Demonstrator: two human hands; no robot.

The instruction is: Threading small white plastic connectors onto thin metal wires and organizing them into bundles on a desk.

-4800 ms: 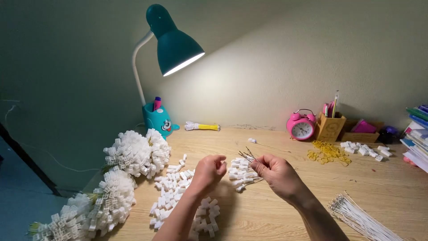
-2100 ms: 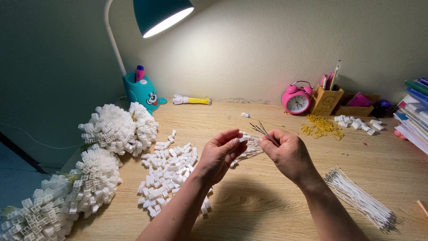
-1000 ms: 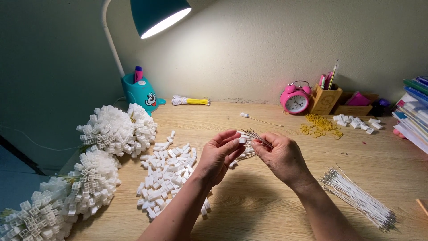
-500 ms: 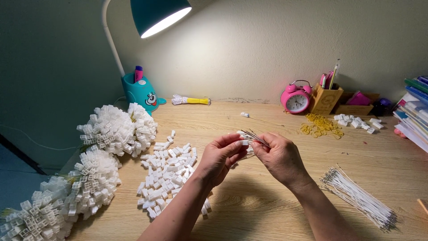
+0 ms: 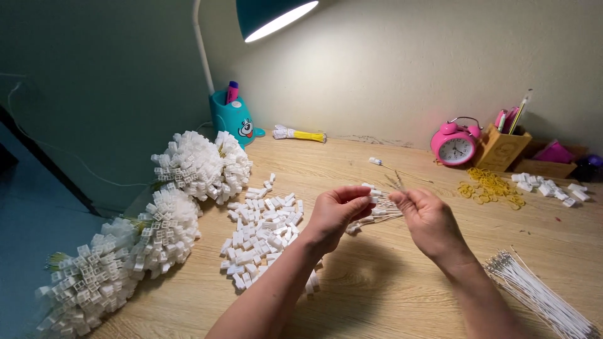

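My left hand point(image 5: 336, 213) pinches a small white plastic connector point(image 5: 374, 193) between thumb and fingers above the wooden desk point(image 5: 377, 295). My right hand point(image 5: 430, 220) is close beside it and grips a few thin wires point(image 5: 397, 182) that stick up toward the connector. Under both hands lies a small bunch of wired connectors point(image 5: 377, 213). A heap of loose white connectors point(image 5: 260, 232) is spread just left of my left wrist.
Big bundles of finished connectors point(image 5: 198, 164) lie along the left edge. A bundle of white wires point(image 5: 540, 295) is at the lower right. Yellow rubber bands point(image 5: 490, 186), a pink alarm clock point(image 5: 455, 144), a pen box point(image 5: 502, 147) and a teal lamp base point(image 5: 233, 119) stand further back.
The view has dropped and moved closer since the oldest frame. My hands have stayed together over the desk, working the wires into the connector with small finger movements.
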